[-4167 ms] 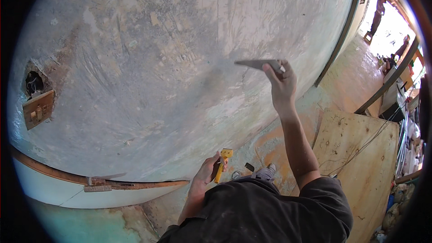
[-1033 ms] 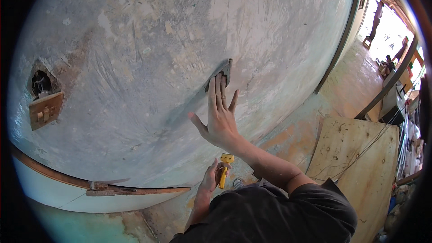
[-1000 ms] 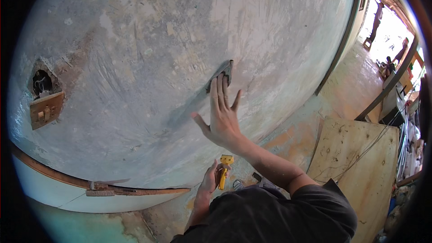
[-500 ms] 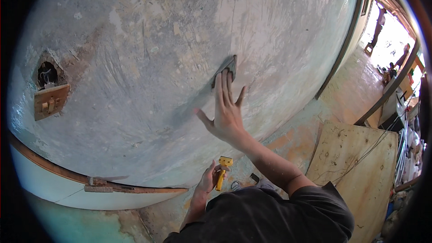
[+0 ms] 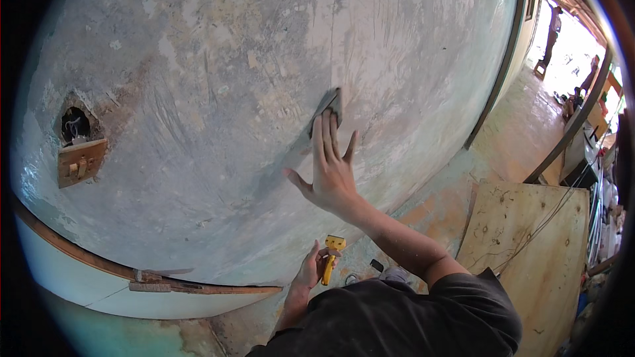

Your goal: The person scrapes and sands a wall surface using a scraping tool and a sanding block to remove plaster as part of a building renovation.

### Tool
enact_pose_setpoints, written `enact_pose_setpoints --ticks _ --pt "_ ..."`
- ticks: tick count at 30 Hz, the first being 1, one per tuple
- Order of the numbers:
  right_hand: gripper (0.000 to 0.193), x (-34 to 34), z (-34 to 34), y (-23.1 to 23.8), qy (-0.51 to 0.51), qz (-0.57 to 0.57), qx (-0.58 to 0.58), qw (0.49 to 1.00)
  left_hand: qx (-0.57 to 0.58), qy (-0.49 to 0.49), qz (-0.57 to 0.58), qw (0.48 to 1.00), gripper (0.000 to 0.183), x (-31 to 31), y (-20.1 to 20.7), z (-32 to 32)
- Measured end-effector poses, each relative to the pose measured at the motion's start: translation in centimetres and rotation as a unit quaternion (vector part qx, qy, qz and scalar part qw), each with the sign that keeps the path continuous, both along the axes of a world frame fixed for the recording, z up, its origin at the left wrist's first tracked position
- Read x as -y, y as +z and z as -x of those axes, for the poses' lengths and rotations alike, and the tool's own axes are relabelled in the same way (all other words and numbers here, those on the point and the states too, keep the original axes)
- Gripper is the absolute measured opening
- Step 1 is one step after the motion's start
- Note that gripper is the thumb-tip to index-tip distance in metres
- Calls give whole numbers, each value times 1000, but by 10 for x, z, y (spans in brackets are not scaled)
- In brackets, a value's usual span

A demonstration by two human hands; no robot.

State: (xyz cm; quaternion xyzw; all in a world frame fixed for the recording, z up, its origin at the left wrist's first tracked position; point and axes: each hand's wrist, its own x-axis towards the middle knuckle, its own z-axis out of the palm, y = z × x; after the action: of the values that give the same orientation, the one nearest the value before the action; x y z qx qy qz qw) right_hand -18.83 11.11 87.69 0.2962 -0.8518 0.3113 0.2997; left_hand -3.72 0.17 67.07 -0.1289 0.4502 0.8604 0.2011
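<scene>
My right hand (image 5: 333,180) reaches up against the patchy grey wall (image 5: 218,125), fingers stretched out and thumb spread. Under its fingertips lies a folded dark grey piece of sandpaper (image 5: 335,102), pressed flat to the plaster. Lower down, near my body, my left hand (image 5: 308,271) is closed round the handle of a yellow scraper (image 5: 335,243), its wide head pointing up. The scraper is held apart from the wall. Scratches and pale patches mark the surface around the sandpaper.
A wooden switch plate (image 5: 83,162) hangs below a hole with wires at left. Wood trim (image 5: 73,244) edges the wall's lower left. A plywood sheet (image 5: 529,244) with cables stands at right. Beyond a doorway are people and clutter. A dark phone-like object (image 5: 376,265) lies below.
The view has shifted slightly, so the switch plate and trim sit a little lower. My right hand and the sandpaper are slightly lower on the wall. My left hand keeps the scraper.
</scene>
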Motion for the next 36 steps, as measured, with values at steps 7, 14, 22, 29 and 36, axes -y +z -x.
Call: enact_pose_setpoints --ticks 7,14,22,29,36 --pt "104 3 -3 -1 19 25 4 1000 -3 -5 -1 1000 78 1 -6 -5" --pt "91 -11 23 15 5 148 -14 989 -2 5 6 1000 78 1 -10 -14" --pt "52 -23 86 15 -24 374 -172 911 27 59 -1 998 77 -3 -17 -30" --pt "27 -19 60 -5 72 430 -63 898 32 64 -10 997 76 3 -13 -31" --pt "59 -9 40 -39 64 288 -83 952 45 53 27 997 76 1 -3 -17"
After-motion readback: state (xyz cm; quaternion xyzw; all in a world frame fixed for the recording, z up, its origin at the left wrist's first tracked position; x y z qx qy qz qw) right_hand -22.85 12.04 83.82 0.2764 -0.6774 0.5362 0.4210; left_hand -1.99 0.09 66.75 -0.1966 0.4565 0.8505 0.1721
